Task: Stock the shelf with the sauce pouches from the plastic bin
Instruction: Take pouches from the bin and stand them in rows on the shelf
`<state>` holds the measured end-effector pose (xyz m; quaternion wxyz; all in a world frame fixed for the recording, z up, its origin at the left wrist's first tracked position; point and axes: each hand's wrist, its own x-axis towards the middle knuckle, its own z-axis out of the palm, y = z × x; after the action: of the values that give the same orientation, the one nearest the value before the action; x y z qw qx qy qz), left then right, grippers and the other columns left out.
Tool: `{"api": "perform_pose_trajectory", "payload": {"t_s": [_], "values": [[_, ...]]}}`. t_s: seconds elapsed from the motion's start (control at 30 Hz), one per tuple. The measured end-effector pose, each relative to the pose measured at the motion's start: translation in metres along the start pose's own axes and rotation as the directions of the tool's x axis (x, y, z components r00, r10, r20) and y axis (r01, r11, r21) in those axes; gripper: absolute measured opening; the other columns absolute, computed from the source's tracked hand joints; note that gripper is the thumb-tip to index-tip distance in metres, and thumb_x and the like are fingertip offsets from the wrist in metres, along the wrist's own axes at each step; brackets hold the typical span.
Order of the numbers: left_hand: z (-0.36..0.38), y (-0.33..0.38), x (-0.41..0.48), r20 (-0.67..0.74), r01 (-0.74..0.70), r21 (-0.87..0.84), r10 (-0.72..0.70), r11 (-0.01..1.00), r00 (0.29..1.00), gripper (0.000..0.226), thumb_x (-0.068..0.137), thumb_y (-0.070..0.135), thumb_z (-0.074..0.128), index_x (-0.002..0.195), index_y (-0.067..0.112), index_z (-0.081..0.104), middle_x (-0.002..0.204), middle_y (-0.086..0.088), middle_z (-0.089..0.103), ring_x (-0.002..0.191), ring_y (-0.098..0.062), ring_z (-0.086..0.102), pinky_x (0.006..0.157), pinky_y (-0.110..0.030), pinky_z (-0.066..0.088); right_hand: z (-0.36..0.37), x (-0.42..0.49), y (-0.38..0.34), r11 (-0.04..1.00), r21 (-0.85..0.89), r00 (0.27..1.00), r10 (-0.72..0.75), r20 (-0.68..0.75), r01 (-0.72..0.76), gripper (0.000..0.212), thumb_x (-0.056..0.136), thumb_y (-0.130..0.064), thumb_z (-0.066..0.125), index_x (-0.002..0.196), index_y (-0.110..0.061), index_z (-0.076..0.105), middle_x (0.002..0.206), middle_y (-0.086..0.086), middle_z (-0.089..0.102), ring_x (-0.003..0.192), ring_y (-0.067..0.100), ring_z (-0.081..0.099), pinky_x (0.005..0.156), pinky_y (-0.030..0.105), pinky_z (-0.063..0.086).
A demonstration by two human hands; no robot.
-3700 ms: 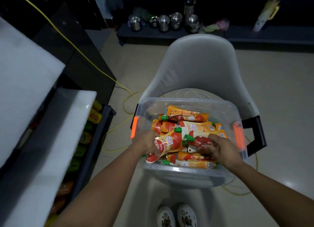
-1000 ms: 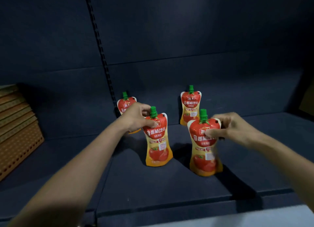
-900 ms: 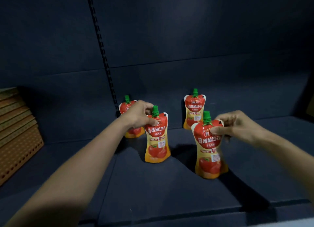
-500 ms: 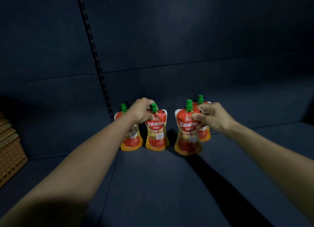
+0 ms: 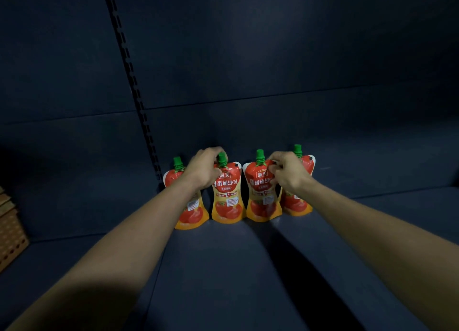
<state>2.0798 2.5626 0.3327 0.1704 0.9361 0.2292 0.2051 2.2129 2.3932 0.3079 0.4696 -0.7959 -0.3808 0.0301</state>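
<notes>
At frame centre, at the back of the shelf [image 5: 223,268], the second pouch [image 5: 227,199] of the row is pinched at its top by the left hand [image 5: 202,168], the third pouch [image 5: 260,199] by the right hand [image 5: 285,174]. Each is best settled flat on its base, label forward, before the grip is loosened.

A single head-worn, wide-angle view faces straight into the dark shelf [image 5: 223,281] bay, tilted slightly down — the back wall [image 5: 273,57] fills the upper half, the shelf floor the lower. It sits near enough that both outstretched forearms [image 5: 129,251] run from the bottom corners to the sauce pouches [image 5: 226,199] at centre
</notes>
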Motion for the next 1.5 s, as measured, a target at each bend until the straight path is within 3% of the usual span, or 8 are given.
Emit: {"api": "perform_pose_trajectory", "payload": {"t_s": [0.17,0.37,0.47,0.63,1.0,1.13,1.3,1.5], "values": [[-0.003,0.012,-0.007,-0.069,-0.009,0.221,0.025,0.975,0.997,0.044,0.086,0.009,0.066,0.124,0.026,0.052,0.114,-0.005,0.062,0.102,-0.027,0.06,0.081,-0.039,0.052,0.0,0.004,0.0,1.0,-0.018,0.999,-0.026,-0.025,0.026,0.033,0.091,0.006,0.044,0.116,-0.01,0.058,0.112,0.013,0.061,0.108,0.031,0.061,0.089,0.045,0.055],[0.012,0.033,-0.011,-0.219,-0.161,0.454,0.285,0.876,0.933,0.055,0.088,0.036,0.064,0.138,0.028,0.043,0.135,0.002,0.049,0.128,-0.021,0.04,0.103,-0.037,0.029,-0.028,-0.018,-0.005,0.911,-0.289,0.877,-0.377,-0.298,0.294,0.041,0.089,-0.004,0.054,0.128,-0.019,0.053,0.126,0.001,0.052,0.119,0.018,0.046,0.089,0.038,0.047],[0.022,0.047,-0.005,-0.152,-0.219,0.49,0.331,0.844,0.931,0.06,0.087,0.049,0.062,0.139,0.028,0.043,0.134,0.004,0.053,0.128,-0.019,0.042,0.107,-0.036,0.023,-0.05,-0.014,0.022,0.937,-0.337,0.882,-0.233,-0.411,0.091,0.039,0.088,-0.019,0.062,0.126,-0.02,0.053,0.126,0.002,0.053,0.12,0.022,0.043,0.09,0.045,0.047],[0.035,0.064,0.008,-0.054,-0.192,0.609,0.282,0.77,0.958,0.063,0.08,0.054,0.069,0.128,0.019,0.048,0.117,-0.004,0.065,0.115,-0.022,0.054,0.101,-0.037,0.03,-0.06,-0.002,0.048,0.988,0.017,0.987,0.156,-0.029,-0.156,0.038,0.083,-0.011,0.071,0.118,-0.011,0.057,0.111,0.008,0.065,0.104,0.025,0.062,0.088,0.044,0.054],[0.047,0.062,0.009,-0.153,-0.136,0.554,0.26,0.821,0.953,0.046,0.083,0.046,0.069,0.118,0.02,0.052,0.106,-0.002,0.068,0.102,-0.021,0.061,0.096,-0.037,0.033,-0.07,0.015,0.057,0.991,0.046,0.992,0.124,0.0,-0.124,0.024,0.085,0.005,0.063,0.081,-0.018,0.058,0.087,0.005,0.065,0.095,0.029,0.064,0.079,0.047,0.057],[0.049,0.058,0.008,-0.172,-0.132,0.558,0.271,0.819,0.947,0.046,0.084,0.048,0.067,0.118,0.022,0.053,0.108,0.001,0.068,0.106,-0.02,0.058,0.095,-0.037,0.032,-0.067,0.011,0.059,0.988,0.075,0.99,0.138,-0.02,-0.136,0.02,0.086,0.001,0.063,0.099,-0.013,0.058,0.1,0.009,0.065,0.1,0.026,0.063,0.082,0.041,0.056],[0.054,0.058,0.006,-0.198,-0.118,0.564,0.273,0.817,0.942,0.052,0.082,0.051,0.067,0.123,0.022,0.052,0.121,0.004,0.06,0.115,-0.019,0.052,0.097,-0.037,0.031,-0.065,0.0,0.055,0.991,0.036,0.987,0.132,-0.095,-0.129,0.054,0.085,-0.008,0.068,0.134,-0.013,0.046,0.13,0.012,0.058,0.116,0.026,0.058,0.096,0.046,0.051],[0.053,0.067,-0.018,-0.253,-0.099,0.533,0.27,0.84,0.929,0.078,0.081,0.05,0.069,0.144,0.017,0.035,0.138,-0.003,0.047,0.127,-0.023,0.044,0.109,-0.04,0.029,-0.075,-0.055,0.047,0.975,-0.207,0.974,0.037,-0.225,-0.085,0.061,0.089,-0.022,0.065,0.143,-0.018,0.037,0.143,0.009,0.04,0.131,0.026,0.04,0.105,0.04,0.04]]}}
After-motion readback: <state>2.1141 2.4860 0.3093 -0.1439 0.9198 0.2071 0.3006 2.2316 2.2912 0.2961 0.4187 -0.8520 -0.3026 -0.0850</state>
